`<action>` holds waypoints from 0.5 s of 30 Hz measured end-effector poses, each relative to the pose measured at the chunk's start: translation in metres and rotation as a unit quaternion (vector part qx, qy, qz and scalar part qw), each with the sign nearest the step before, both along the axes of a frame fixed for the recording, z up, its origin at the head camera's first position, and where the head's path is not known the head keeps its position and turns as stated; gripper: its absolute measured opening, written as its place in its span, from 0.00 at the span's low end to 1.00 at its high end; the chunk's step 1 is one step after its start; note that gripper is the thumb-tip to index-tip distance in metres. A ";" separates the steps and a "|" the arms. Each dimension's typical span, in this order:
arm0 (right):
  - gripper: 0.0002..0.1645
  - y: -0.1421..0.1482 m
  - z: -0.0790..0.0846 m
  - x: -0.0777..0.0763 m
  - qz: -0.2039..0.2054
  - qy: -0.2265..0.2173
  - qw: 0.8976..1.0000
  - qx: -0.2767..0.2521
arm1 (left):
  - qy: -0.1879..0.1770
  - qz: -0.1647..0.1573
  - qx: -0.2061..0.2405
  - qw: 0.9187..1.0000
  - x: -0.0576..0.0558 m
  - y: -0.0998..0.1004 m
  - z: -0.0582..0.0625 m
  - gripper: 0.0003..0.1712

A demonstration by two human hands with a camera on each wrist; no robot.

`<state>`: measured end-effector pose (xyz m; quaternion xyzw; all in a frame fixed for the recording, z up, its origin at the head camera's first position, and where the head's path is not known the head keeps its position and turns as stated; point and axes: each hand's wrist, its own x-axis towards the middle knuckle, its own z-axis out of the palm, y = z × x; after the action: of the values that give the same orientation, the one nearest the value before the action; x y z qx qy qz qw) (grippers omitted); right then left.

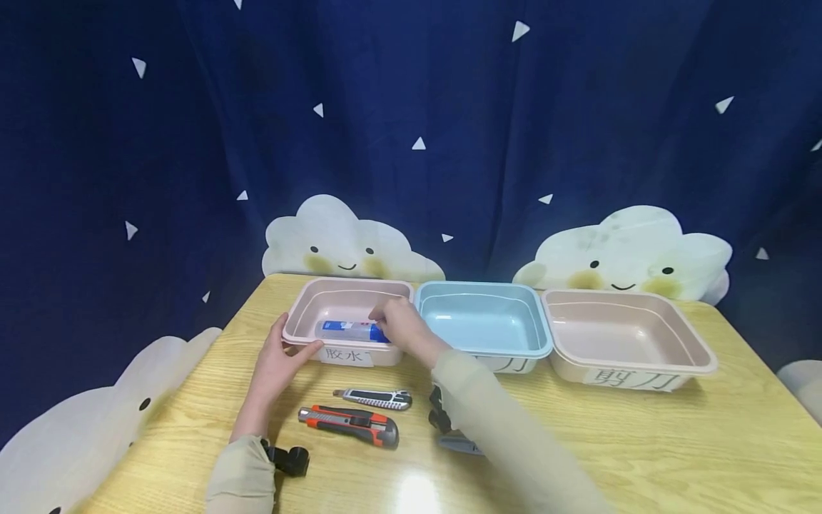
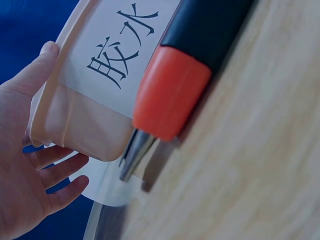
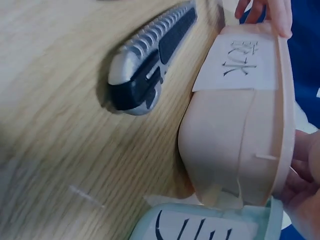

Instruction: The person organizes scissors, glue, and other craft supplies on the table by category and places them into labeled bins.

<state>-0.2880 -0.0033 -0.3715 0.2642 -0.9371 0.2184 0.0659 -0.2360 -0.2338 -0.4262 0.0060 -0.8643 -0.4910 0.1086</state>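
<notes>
A clear glue bottle (image 1: 347,330) with a blue label and blue cap lies in the left pink bin (image 1: 349,285), whose paper label reads "胶水". My right hand (image 1: 399,323) reaches over that bin's right side with curled fingers at the bottle's cap; its fingertips are partly hidden. In the right wrist view, the right hand (image 3: 304,185) shows behind the rim. My left hand (image 1: 276,364) holds the bin's front left corner, thumb on the front rim and the other fingers along the outer side. An orange and black utility knife (image 1: 349,424) and a silver and black utility knife (image 1: 374,398) lie before the bin.
A blue bin (image 1: 481,287) stands beside the left bin, its label partly covered by my right arm. Further right is another pink bin (image 1: 693,350) labelled "剪刀". A grey object (image 1: 459,445) lies partly hidden under the right forearm. A dark blue curtain (image 1: 411,93) hangs behind the wooden table (image 1: 642,442).
</notes>
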 end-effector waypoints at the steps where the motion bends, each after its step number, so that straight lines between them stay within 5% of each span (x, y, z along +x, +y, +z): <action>1: 0.11 0.001 0.000 0.002 0.010 0.006 1.000 -0.006 | 0.000 0.000 0.000 1.000 0.000 0.000 0.000 0.54; 15: 0.05 0.025 0.005 0.050 0.095 0.058 0.993 -0.032 | -0.004 -0.002 -0.003 1.000 0.002 0.001 0.002 0.54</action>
<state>-0.2376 0.0213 -0.3668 0.3620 -0.8948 0.2382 0.1072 -0.2342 -0.2330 -0.4240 0.0057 -0.8661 -0.4889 0.1039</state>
